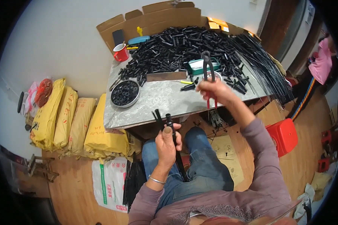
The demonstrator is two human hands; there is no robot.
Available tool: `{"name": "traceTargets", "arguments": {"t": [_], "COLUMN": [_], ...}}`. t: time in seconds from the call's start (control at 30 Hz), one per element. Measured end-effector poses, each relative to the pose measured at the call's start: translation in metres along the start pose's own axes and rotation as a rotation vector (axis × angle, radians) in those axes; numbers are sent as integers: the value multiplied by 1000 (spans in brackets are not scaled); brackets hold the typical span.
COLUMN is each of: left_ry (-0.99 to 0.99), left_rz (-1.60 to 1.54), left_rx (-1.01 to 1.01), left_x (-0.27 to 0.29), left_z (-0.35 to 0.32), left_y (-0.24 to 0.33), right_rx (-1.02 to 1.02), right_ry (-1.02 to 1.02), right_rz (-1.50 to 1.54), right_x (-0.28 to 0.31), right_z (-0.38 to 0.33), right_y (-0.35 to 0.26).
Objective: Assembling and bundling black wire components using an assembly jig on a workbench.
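Frame centre: left hand, fingers clamped on slender black rods; right of centre, right hand clenched around pincers (red-handled). Upper centre: heaped cylindrical black parts crowd the mottled grey table.

Open strip along tabletop front, between round bowl at left and loose black tube near middle. Behind strip, flat bar blocks low reach, heap of black parts piled beyond. Pliers in right hand stand before green box. Long black rods crowd right side. Left hand's upright tube overlaps front edge in view.
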State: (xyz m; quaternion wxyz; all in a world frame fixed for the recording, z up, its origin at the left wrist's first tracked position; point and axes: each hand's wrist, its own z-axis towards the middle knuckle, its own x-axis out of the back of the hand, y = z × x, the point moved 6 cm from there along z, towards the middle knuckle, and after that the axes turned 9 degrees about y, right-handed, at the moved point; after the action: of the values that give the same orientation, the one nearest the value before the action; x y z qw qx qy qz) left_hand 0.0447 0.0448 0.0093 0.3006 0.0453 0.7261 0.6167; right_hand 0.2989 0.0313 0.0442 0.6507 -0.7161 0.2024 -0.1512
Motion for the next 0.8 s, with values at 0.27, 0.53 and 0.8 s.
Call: {"name": "traceTargets", "arguments": {"t": [0.27, 0.53, 0.8], "left_ry": [50, 111, 60], "left_rz": [-8, 41, 62], "left_rx": [-46, -85, -85], "left_x": [5, 17, 18], "left_z": [-7, -8, -10], "left_y": [2, 2, 4], "right_rx": [85, 180, 52], "right_ry": [-75, 48, 102], "right_rz": [178, 173, 227], "right_x": [-121, -132, -134], "right_z": [-84, -100, -100], "right_y": [25, 24, 34]}}
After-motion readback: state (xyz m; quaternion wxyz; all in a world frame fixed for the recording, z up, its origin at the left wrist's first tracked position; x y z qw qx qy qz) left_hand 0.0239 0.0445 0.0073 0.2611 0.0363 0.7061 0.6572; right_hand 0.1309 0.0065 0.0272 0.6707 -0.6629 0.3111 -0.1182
